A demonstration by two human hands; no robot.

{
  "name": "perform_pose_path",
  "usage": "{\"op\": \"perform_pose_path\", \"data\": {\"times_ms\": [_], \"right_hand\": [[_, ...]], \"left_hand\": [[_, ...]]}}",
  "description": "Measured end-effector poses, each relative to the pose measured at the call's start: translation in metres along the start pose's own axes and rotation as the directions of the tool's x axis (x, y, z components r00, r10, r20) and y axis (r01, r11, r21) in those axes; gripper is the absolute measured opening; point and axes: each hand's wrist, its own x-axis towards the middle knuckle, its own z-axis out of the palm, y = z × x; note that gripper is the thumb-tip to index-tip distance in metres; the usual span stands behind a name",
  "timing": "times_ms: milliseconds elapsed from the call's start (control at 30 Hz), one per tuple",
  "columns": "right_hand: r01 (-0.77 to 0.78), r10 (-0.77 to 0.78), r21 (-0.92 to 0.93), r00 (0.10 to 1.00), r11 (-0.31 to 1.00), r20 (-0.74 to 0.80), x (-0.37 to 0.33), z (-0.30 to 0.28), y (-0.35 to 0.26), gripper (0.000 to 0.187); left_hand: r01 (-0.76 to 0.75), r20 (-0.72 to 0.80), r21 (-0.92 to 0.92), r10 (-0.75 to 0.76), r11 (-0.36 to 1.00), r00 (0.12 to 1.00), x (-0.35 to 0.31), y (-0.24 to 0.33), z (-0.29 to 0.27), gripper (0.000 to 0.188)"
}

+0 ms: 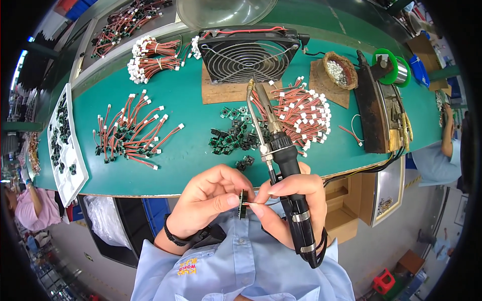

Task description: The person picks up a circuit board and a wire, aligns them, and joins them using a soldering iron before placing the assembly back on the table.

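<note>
My left hand (208, 200) pinches a small green circuit board (242, 206) on edge between thumb and fingers, just beyond the table's near edge. In my right hand (307, 187) is a black-handled soldering iron (284, 155) with a solder feed tube beside its barrel, tip pointing away from me. The right thumb and index fingertip also meet at the board's right side, where a short bit of red wire shows; their exact grip is partly hidden. Past the iron's barrel lie a cluster of small boards with black parts (223, 140) and a fan-shaped pile of red-and-black connector wires (306, 113).
A black fan (251, 55) with a wire guard stands at the back. Wired boards (128, 135) lie left, beside a white tray (75, 185). Bundled wires (155, 62) sit behind. Rightward are a bowl (339, 70), a solder spool (401, 71) and a dark iron stand (370, 110).
</note>
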Motion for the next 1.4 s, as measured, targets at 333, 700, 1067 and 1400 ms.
{"op": "perform_pose_path", "data": {"times_ms": [333, 700, 1067, 1400], "right_hand": [[0.076, -0.079, -0.021, 0.979, 0.997, -0.190, 0.004, 0.012, 0.004, 0.040], [0.086, -0.089, -0.027, 0.979, 0.996, -0.182, 0.004, 0.010, 0.004, 0.042], [0.081, -0.085, -0.071, 0.995, 0.994, -0.054, 0.005, 0.002, 0.003, 0.040], [0.078, -0.080, -0.019, 0.987, 0.997, -0.136, 0.005, 0.006, 0.005, 0.041]], "left_hand": [[0.008, 0.016, -0.126, -0.006, 0.992, 1.000, 0.004, -0.004, 0.000, 0.019], [0.001, 0.030, -0.112, 0.002, 0.994, 1.000, 0.004, -0.006, -0.001, 0.019], [-0.018, 0.004, -0.081, 0.019, 0.997, 1.000, 0.005, -0.007, 0.000, 0.019], [-0.046, -0.005, -0.070, 0.046, 0.996, 0.999, 0.004, -0.006, 0.001, 0.018]]}}
